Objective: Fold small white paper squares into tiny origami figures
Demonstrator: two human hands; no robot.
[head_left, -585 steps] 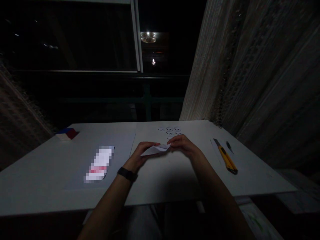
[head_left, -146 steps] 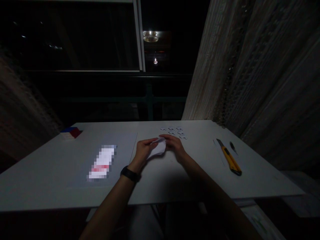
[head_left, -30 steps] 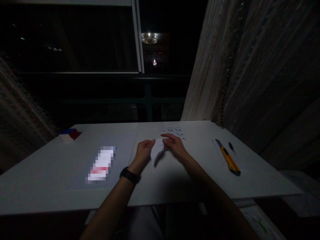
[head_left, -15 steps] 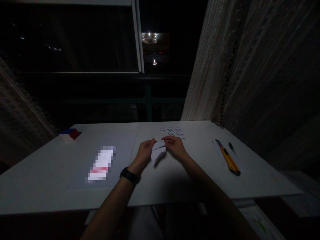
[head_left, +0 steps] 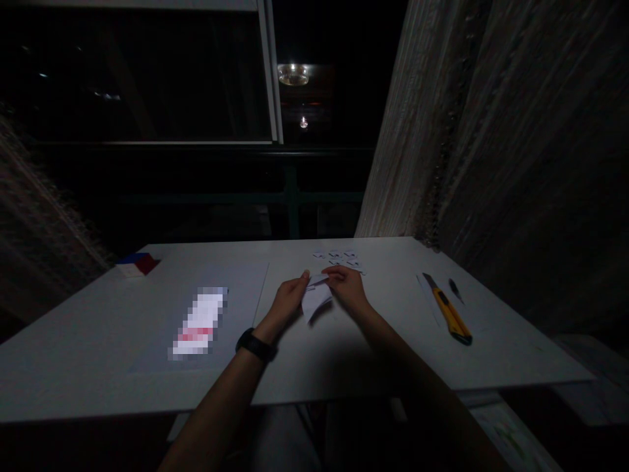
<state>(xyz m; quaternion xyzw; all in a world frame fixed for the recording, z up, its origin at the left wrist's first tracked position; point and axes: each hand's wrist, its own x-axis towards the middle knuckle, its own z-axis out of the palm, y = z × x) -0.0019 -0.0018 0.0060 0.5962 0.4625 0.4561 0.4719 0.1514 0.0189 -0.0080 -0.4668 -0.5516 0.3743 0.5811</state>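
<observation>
Both hands hold a small folded piece of white paper [head_left: 316, 303] above the middle of the white table. My left hand [head_left: 287, 298], with a dark band on its wrist, pinches the paper's left edge, thumb on top. At the upper right edge, the fingers of my right hand [head_left: 346, 286] are closed on the same paper. The paper's lower part hangs down to a point. Just beyond the hands lie several small white paper pieces [head_left: 335, 254] with dark marks, partly hidden by my right hand.
A yellow utility knife [head_left: 449, 311] lies at the right beside a small dark pointed tool [head_left: 455, 288]. On the left, a bright blurred-out rectangle [head_left: 200, 322] rests on a large pale sheet [head_left: 240, 347]. A red, white and blue block [head_left: 137, 263] sits far left. Curtains [head_left: 393, 131] flank the dark window.
The paper and my left hand have shifted slightly to the right. The paper has turned a little, and its hanging tip sits slightly higher. Both hands keep their hold.
</observation>
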